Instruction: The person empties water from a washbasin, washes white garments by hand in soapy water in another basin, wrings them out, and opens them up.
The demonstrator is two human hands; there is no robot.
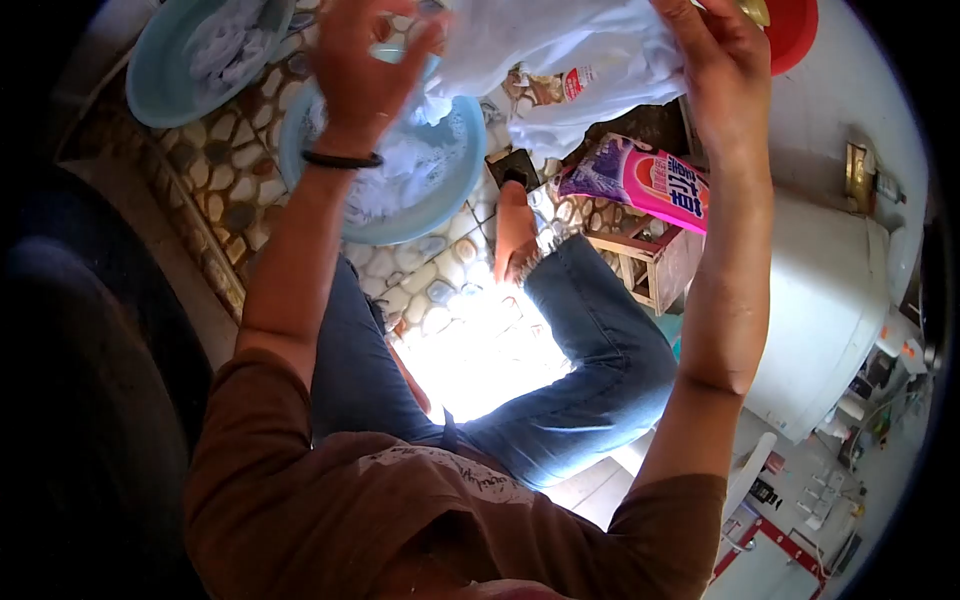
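Note:
A white wet-looking cloth is spread across the top of the view, with a see-through part over the floor. My right hand is closed on its right end, thumb along the edge. At the cloth's left side, my left hand is raised and somewhat blurred, its thumb apart from its fingers; the fingertips run to the frame's top edge. Below this hand stands a light blue basin with sudsy water and white laundry. A dark band circles my left wrist.
Another blue basin with white laundry stands upper left. A pink and purple packet lies above a small wooden stool. Part of a red basin shows upper right. A white appliance stands at the right. The floor is pebble-patterned.

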